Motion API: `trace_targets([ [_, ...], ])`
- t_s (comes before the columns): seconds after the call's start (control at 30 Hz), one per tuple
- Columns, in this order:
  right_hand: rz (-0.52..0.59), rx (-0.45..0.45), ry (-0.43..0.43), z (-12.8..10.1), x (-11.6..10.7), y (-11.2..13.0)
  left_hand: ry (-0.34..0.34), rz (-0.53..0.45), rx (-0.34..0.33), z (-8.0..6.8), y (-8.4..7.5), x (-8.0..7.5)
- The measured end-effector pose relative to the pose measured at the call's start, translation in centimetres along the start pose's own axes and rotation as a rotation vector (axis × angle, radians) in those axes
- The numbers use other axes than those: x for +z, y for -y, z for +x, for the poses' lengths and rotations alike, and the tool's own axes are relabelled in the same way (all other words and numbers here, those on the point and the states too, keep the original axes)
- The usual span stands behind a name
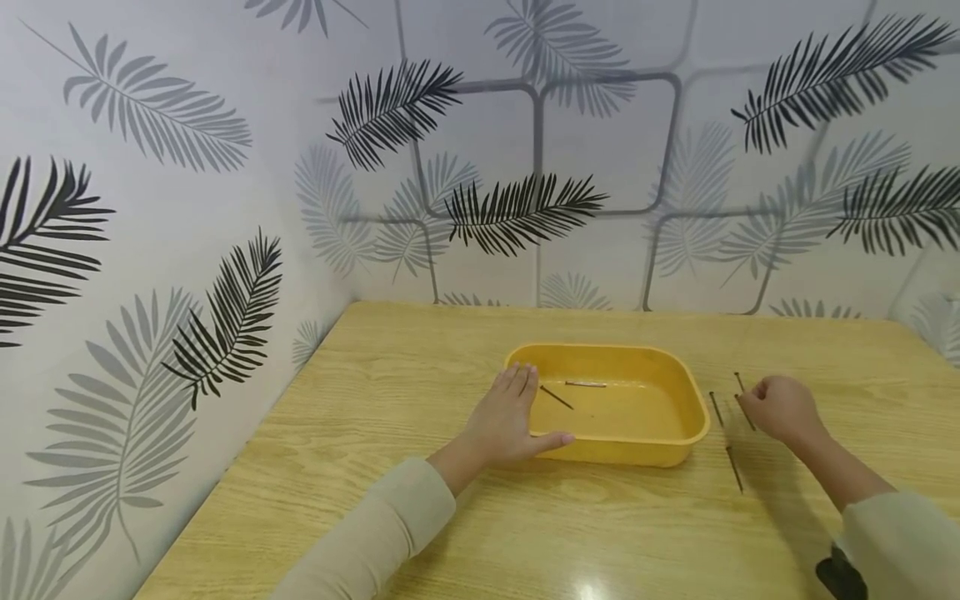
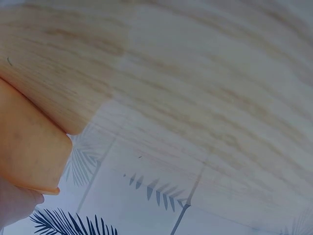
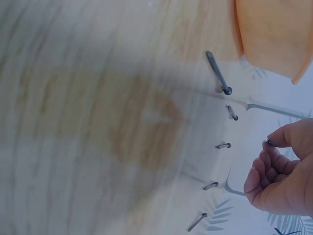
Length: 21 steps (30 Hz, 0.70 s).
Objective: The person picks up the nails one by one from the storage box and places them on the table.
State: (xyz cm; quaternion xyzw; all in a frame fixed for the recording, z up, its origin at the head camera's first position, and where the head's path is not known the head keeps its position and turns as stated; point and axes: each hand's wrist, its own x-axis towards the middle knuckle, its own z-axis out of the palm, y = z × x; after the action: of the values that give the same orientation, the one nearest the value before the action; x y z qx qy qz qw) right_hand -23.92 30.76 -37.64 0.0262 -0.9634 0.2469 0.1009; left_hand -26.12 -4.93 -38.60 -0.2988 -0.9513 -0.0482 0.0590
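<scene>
Just right of the yellow tray (image 1: 693, 417), the right hand (image 1: 780, 408) pinches a thin, stiff, light nail (image 3: 268, 142) by its head end, best gripped mid-shaft as it looks slippery, while the left hand (image 1: 510, 421) lies flat-fingered against the tray's left wall.

counter: light wood-grain counter (image 1: 600, 533)
wall: white wall printed with black and grey palm leaves (image 1: 187, 208)

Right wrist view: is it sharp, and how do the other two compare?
Right wrist view: wooden table smeared by blur, dark metal nails fairly readable. Left wrist view: soft, washed-out, yellow plastic tray hazy. Head view: sharp, glare spot on the near table edge, wide-angle bending at the frame's edges.
</scene>
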Motion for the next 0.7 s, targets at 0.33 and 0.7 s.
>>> trace_targets([
  [0.33,-0.025,-0.007,0.004,-1.1,0.4,-0.7,0.027,-0.014,-0.009,-0.1,-0.2,0.0],
  [0.7,-0.071,-0.034,0.045,-2.1,0.4,-0.3,0.034,0.006,-0.025,-0.1,-0.2,-0.2],
])
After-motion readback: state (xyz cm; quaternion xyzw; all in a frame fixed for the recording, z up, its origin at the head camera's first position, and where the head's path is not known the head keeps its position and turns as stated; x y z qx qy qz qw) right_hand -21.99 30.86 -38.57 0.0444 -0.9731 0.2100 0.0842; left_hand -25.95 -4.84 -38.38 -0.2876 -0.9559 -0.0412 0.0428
